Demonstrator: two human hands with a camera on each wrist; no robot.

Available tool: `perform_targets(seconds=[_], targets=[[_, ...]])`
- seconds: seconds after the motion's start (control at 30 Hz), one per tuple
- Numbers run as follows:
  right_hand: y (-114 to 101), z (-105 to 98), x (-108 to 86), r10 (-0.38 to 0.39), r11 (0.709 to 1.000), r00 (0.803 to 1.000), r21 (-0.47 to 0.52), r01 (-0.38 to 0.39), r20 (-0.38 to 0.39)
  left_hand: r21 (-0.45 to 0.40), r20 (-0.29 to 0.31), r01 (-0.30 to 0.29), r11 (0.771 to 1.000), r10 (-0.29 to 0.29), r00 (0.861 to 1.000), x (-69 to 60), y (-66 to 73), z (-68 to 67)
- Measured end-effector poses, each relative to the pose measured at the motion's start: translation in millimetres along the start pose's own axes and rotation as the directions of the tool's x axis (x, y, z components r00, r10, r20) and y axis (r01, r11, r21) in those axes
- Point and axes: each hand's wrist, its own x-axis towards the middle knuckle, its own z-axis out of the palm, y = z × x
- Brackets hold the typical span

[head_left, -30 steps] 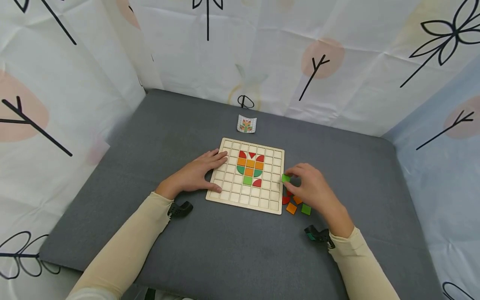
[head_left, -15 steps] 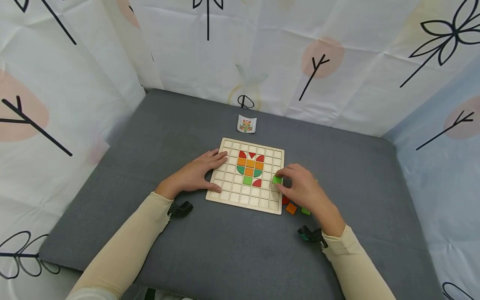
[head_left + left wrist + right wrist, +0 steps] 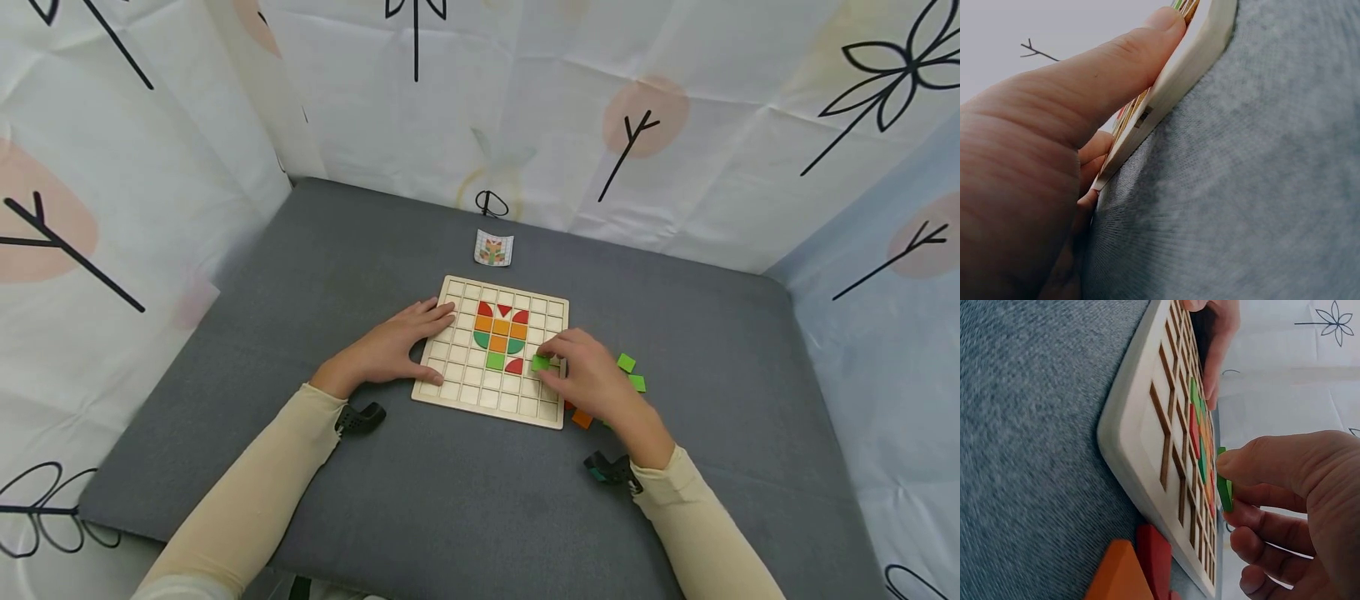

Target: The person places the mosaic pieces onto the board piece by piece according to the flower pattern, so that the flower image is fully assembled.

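Observation:
A wooden grid board (image 3: 471, 393) lies on the grey table, with red, orange and green tiles (image 3: 498, 327) set in its middle cells. My left hand (image 3: 399, 342) rests along the board's left edge, fingers spread and thumb lying on the rim; the left wrist view shows the thumb (image 3: 1129, 56) over the board's side. Above the right part of the board, my right hand (image 3: 588, 373) pinches a light green square tile (image 3: 540, 363) between thumb and fingers. In the right wrist view this green tile (image 3: 1225, 481) is tilted and held clear of the grid.
Loose tiles lie right of the board: green squares (image 3: 626, 362), an orange square (image 3: 582, 418) and red pieces, partly hidden by the right hand. A small pattern card (image 3: 493, 248) sits beyond the board. Printed white curtains (image 3: 540, 108) stand behind the grey table (image 3: 465, 500).
My right hand has carried the green tile leftward from the board's right edge to over the grid. Two green tiles at the right have come into view. The left hand has stayed still.

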Motion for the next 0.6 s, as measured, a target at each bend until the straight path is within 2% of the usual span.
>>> perform_targets(seconds=[0.6], targets=[[0, 15, 6.3, -0.023, 0.999, 0.999, -0.030, 0.024, 0.029, -0.004, 0.004, 0.002, 1.000, -0.002, 1.000, -0.9, -0.8, 0.1]])
